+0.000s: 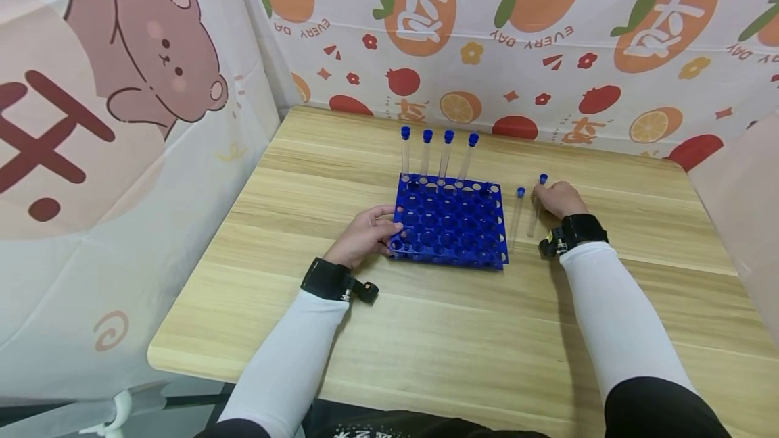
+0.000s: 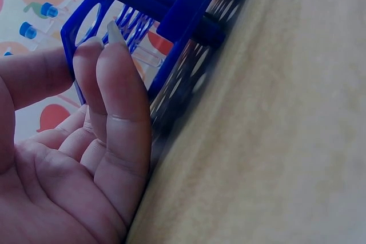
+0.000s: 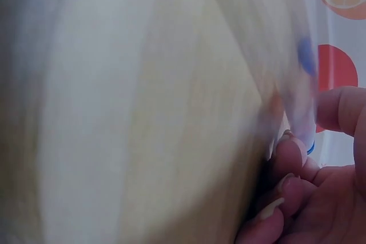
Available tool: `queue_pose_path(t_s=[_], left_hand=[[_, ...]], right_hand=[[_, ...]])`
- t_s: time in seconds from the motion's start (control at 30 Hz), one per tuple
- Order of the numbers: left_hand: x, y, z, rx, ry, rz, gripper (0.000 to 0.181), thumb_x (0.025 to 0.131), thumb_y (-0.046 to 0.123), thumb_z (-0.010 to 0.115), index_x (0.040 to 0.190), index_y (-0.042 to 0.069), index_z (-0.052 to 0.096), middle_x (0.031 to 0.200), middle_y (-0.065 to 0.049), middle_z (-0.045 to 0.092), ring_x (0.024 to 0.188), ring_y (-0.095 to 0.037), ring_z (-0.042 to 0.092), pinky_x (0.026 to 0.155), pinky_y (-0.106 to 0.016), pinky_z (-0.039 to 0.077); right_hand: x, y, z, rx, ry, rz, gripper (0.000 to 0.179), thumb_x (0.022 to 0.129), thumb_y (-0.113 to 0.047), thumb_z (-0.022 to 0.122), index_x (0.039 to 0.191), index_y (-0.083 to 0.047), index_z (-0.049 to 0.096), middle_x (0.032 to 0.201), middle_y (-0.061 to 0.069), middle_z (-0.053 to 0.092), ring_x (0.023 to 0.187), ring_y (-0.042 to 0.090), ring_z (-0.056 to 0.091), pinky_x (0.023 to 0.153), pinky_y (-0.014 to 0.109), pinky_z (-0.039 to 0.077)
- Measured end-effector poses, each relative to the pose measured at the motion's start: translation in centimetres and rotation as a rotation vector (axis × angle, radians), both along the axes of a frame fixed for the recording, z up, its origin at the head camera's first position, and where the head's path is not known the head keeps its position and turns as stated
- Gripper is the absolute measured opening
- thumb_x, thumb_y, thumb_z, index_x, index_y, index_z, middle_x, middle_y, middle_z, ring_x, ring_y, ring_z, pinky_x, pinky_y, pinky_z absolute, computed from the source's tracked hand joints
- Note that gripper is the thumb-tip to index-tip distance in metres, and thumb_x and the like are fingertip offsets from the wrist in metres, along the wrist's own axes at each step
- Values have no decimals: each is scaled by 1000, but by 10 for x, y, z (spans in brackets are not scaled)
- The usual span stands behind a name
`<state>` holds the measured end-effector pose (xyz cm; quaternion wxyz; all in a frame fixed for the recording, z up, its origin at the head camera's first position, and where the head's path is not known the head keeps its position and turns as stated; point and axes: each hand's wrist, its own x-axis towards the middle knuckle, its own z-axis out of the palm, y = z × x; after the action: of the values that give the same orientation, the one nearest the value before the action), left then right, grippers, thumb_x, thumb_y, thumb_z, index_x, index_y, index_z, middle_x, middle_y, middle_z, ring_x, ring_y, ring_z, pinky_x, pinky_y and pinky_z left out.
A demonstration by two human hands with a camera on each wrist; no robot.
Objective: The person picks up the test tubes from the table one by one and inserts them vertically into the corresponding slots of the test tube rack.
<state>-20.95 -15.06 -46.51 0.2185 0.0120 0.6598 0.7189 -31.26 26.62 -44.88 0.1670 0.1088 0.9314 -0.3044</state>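
Note:
A blue test tube rack (image 1: 449, 262) stands on the table, with several clear, blue-capped test tubes (image 1: 445, 156) upright in its back row. My left hand (image 1: 363, 236) grips the rack's left end, thumb on the upper plate. In the left wrist view, its fingertips (image 2: 120, 64) curl at the end of the rack (image 2: 146, 1). To the right of the rack, my right hand (image 1: 562, 199) pinches a blue-capped test tube (image 1: 534, 218) just below its cap. Between that tube and the rack lies another capped test tube (image 1: 517, 211). The right wrist view shows the held tube blurred and very close.
The wooden table (image 1: 389, 336) reaches back to a fruit-printed cloth (image 1: 487, 86). Another printed cloth (image 1: 201, 174) hangs along the left side. A pale panel (image 1: 739, 201) borders the right edge.

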Motion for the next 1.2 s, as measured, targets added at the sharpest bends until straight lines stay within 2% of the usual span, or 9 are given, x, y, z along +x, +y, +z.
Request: queue_pose_path(t_s=[0.83, 1.1, 1.2], left_hand=[[1, -1, 4, -12, -10, 0, 48, 96, 9, 60, 142, 8, 46, 90, 2, 71, 61, -10, 58, 54, -25, 55], [0, -1, 4, -13, -14, 0, 48, 96, 10, 61, 142, 7, 46, 91, 2, 71, 61, -10, 59, 55, -24, 55], [-1, -1, 4, -11, -13, 0, 48, 96, 9, 61, 142, 8, 46, 91, 2, 71, 61, -10, 59, 55, -25, 56]], right_hand=[[4, -2, 5, 5, 9, 24, 48, 99, -47, 33, 84, -4, 49, 78, 8, 44, 69, 23, 46, 59, 30, 38], [7, -3, 9, 19, 21, 37, 57, 100, -48, 26, 103, 3, 51, 94, 17, 45, 83, 29, 47, 66, 32, 38], [8, -3, 10, 20, 28, 38, 56, 101, -48, 25, 100, 3, 50, 93, 17, 45, 83, 30, 46, 67, 33, 38]])
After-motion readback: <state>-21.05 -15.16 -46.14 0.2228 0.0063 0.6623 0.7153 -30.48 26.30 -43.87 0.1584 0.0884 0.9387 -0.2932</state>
